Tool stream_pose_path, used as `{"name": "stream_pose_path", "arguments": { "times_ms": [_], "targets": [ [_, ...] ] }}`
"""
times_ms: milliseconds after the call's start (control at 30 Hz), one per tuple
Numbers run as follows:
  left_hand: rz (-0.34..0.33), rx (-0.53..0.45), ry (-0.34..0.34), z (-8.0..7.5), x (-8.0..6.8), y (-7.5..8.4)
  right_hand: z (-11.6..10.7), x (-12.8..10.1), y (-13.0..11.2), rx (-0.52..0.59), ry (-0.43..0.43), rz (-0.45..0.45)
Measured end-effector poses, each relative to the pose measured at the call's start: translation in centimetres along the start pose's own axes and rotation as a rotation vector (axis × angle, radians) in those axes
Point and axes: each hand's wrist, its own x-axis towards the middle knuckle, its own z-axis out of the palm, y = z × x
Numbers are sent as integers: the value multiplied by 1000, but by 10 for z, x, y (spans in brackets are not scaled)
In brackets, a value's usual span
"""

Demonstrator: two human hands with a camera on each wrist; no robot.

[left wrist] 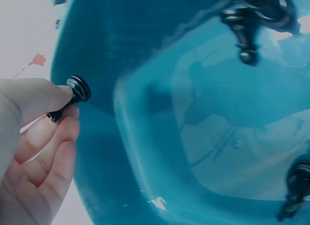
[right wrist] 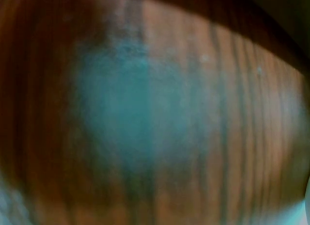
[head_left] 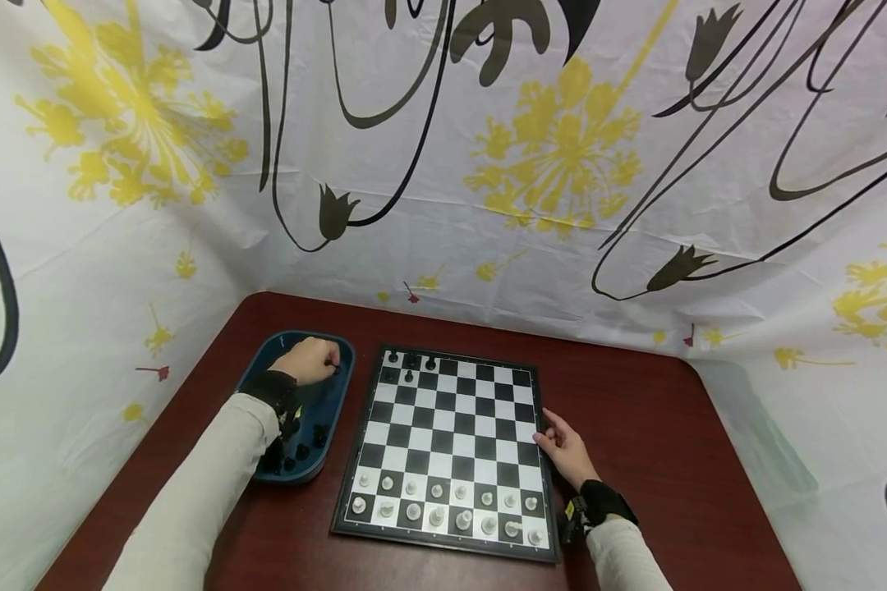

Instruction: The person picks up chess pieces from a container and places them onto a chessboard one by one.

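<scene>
Over the far end of a blue tray (head_left: 303,474), my left hand (head_left: 306,361) pinches a black chess piece (left wrist: 80,89) between thumb and fingers. Its wide base points outward in the left wrist view. More black pieces (left wrist: 246,38) lie loose inside the tray. The chessboard (head_left: 443,423) lies beside it, with several black pieces (head_left: 430,363) at its far left corner. White pieces (head_left: 463,519) stand in two rows along the near side. My right hand (head_left: 571,458) rests against the board's right edge, thumb at the border.
Board and tray sit on a dark red-brown table (head_left: 636,443), whose wood grain fills the blurred right wrist view. A white patterned cloth (head_left: 443,164) hangs behind and at both sides of the table.
</scene>
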Motion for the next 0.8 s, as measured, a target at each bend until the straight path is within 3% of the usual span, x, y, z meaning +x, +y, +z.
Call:
{"name": "stream_pose_path", "arguments": {
  "times_ms": [100, 300, 800],
  "targets": [
    [10, -7, 4, -6, 4, 6, -1, -1, -2, -10, 6, 10],
    [6, -1, 9, -16, 15, 22, 0, 9, 21, 16, -4, 25],
    [64, 57, -5, -17, 51, 63, 5, 14, 36, 15, 39, -35]
  ]
}}
